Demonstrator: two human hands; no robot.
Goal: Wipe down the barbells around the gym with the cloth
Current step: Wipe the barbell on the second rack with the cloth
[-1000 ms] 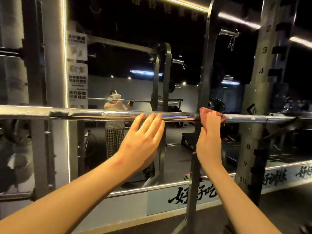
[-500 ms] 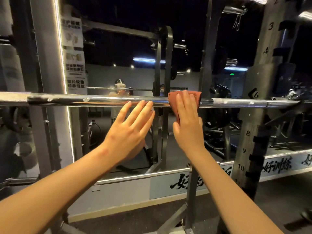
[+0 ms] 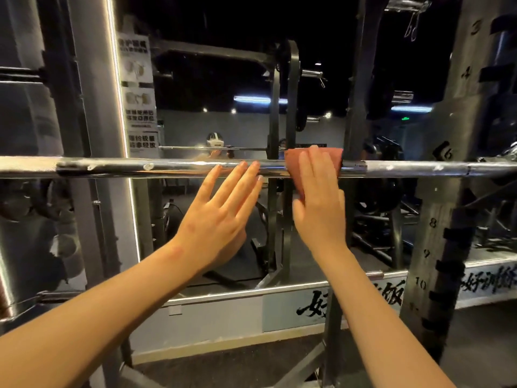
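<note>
The right hand's fingers (image 3: 321, 166) lie straight and flat on the reddish cloth (image 3: 292, 163), pressing it against the front of the barbell (image 3: 167, 168). They are not curled round the barbell. The cloth drapes over the barbell and hangs a little below it beside the thumb. The right hand (image 3: 319, 208) reaches up from under the barbell.

Just left of the cloth, the left hand's fingers (image 3: 240, 177) are also straight and spread, and their tips touch the barbell without gripping it. The left hand (image 3: 215, 219) sits below the barbell, close to the right one.

The barbell runs level across the view, with white scuffs along its left part. Behind the barbell stands a mirror (image 3: 223, 121). At the barbell's right end rises a numbered rack upright (image 3: 436, 219).
</note>
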